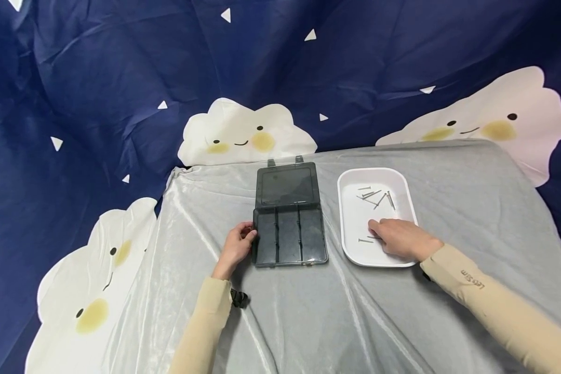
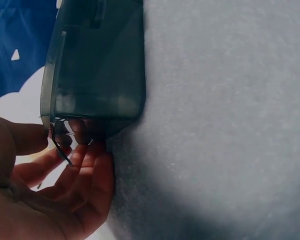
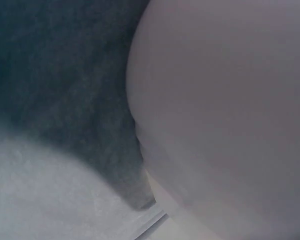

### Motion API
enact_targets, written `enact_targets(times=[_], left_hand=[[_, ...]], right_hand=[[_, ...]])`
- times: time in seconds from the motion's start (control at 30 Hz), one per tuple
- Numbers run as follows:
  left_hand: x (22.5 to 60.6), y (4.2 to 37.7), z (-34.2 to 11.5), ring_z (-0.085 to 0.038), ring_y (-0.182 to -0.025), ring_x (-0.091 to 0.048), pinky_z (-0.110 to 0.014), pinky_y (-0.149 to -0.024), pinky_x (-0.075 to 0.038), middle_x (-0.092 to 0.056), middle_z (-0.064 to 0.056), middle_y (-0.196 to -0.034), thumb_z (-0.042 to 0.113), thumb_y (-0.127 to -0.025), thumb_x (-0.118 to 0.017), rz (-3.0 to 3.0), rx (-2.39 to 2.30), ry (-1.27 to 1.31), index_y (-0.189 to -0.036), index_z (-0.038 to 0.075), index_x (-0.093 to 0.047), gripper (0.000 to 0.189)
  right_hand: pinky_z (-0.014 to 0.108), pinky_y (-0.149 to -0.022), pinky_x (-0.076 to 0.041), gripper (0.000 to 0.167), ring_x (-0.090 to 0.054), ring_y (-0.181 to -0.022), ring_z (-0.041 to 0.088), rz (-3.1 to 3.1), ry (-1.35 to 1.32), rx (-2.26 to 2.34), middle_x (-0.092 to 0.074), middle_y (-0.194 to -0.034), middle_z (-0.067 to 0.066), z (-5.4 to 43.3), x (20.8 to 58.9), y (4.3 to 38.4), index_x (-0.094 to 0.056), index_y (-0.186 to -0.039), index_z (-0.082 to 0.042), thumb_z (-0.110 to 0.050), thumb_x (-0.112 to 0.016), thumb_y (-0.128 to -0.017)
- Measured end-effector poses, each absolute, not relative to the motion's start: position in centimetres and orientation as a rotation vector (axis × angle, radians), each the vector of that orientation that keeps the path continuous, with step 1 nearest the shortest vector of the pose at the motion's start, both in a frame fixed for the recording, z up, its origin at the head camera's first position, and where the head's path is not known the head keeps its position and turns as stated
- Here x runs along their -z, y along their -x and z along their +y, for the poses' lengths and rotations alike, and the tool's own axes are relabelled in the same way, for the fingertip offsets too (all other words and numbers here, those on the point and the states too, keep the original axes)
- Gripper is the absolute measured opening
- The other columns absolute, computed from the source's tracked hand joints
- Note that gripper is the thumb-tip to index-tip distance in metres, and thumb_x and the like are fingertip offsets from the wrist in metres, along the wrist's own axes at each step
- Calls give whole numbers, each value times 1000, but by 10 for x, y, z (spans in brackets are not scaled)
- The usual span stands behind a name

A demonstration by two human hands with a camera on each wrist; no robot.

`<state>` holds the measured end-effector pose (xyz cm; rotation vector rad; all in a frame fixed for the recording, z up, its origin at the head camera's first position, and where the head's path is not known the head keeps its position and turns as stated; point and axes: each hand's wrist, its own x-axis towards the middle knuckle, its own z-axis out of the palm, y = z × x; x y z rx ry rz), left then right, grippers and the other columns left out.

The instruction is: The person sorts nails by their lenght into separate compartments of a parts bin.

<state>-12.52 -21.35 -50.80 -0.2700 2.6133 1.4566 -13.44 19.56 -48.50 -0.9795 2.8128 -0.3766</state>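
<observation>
A dark, see-through plastic organizer box (image 1: 288, 236) lies with its lid (image 1: 287, 184) folded back; its long compartments hold nothing visible. My left hand (image 1: 237, 243) grips the box's left side, thumb at the rim and fingers curled against the wall, as the left wrist view shows. In the white tray (image 1: 355, 254), several metal screws (image 1: 376, 197) lie toward the far end. My right hand (image 1: 399, 238) reaches into the near part with curled fingers, pinching a screw (image 1: 373, 237) whose far end they hide. Another screw (image 1: 365, 240) lies beside it.
Grey cloth (image 1: 299, 317) with folds covers the table under the box and tray. Behind the table hangs a dark blue curtain (image 1: 262, 57) with white clouds and triangles. A pale blurred shape fills much of the right wrist view, hiding the fingers there.
</observation>
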Motion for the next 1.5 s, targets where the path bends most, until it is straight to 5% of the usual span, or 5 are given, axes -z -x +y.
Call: enact_targets(times=[0.5,0.8,1.17,1.5], left_hand=[[512,126,-214,-30,-101,-61,-42,-86,-50,-63,-19,-114,18,-98,-55,2655,-1410,227,-128,3,-58,34],[514,124,-216,-20,-88,-58,-26,-65,-49,-60,-15,-113,24,-96,-60,2489,-1516,309,-134,8,-54,42],[515,125,-221,-13,-75,-51,-25,-64,-46,-55,-9,-106,15,-92,-64,2339,-1663,379,-135,6,-53,45],[511,125,-220,-10,-78,-51,-26,-66,-45,-51,-4,-102,11,-91,-65,2224,-1748,440,-138,6,-50,50]], right_hand=[[29,-58,-36,23,-41,-63,12,2783,911,399,-45,-72,-5,195,487,136,-49,-86,-14,-1,-64,-75],[29,-63,-37,23,-44,-65,13,2792,870,489,-49,-78,-4,195,480,138,-54,-91,-13,1,-61,-74],[28,-65,-38,15,-45,-70,11,2854,944,629,-49,-78,-4,195,474,144,-57,-82,-12,-1,-63,-72],[29,-67,-39,17,-47,-72,9,2940,1056,789,-51,-76,-6,185,463,144,-61,-84,-12,1,-63,-74]])
